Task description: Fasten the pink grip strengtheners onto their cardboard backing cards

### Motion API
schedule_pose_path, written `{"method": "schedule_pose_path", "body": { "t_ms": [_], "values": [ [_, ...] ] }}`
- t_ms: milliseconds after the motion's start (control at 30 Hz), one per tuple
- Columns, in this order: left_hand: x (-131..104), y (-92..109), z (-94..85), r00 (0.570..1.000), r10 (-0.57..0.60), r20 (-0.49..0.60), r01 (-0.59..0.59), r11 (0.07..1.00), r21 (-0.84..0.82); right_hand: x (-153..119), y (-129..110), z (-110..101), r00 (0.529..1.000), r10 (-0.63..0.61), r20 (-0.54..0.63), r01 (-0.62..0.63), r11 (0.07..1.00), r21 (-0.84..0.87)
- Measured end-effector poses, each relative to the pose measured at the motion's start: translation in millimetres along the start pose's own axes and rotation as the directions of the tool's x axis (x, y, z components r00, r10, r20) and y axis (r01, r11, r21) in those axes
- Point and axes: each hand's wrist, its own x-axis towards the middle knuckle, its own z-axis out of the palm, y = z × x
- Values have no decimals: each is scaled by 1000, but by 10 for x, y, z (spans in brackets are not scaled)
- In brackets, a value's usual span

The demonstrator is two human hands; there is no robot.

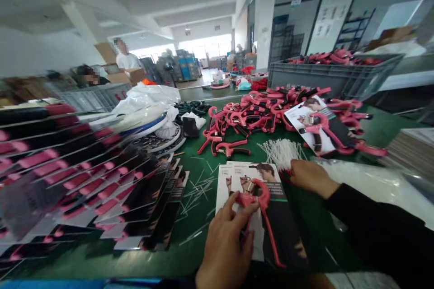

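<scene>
- Head view: the pink hand exerciser (265, 202) lies on a printed card (288, 235), under the fingers of the left hand (228, 241), its coiled spring end near the fingertips and one long handle slanting down to the right, clear of the hand.
- The left hand reaches in from below with fingers bent and apart over the hooked end, touching it; whether they clasp it or merely rest on it, I cannot tell.
- The right hand (311, 179) is right of the card, well apart from the exerciser, its fingertips at the lower edge of a bundle of white ties (282, 150); whether they pinch one cannot be made out.
- Beyond the card, a heap of pink exercisers (242, 115) spreads across the green table (185, 253).
- Left of the card, loose ties (200, 189) lie scattered.
</scene>
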Motion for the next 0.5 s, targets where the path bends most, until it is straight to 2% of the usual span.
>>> {"method": "schedule_pose_path", "body": {
  "t_ms": [100, 200, 267, 367, 500],
  "values": [
    [-23, 5, 18, 1000, 12, -1, -12, 1000, -21, 38, 84, -90, 996, -6, 91, -10, 985, 170],
    [-33, 11, 23, 999, 18, -29, -19, 999, -41, -21, 190, -136, 973, -39, 229, -60, 910, 409],
    [-31, 12, 29, 998, 26, -55, -29, 999, -44, -111, 241, -123, 950, -86, 302, -108, 814, 571],
    [-23, 10, 42, 996, 31, -84, -35, 998, -43, -282, 267, -52, 923, -171, 345, -167, 629, 759],
    [-19, 7, 46, 992, 24, -120, -28, 999, -36, -536, 240, 43, 907, -243, 345, -226, 410, 884]
  ]
}}
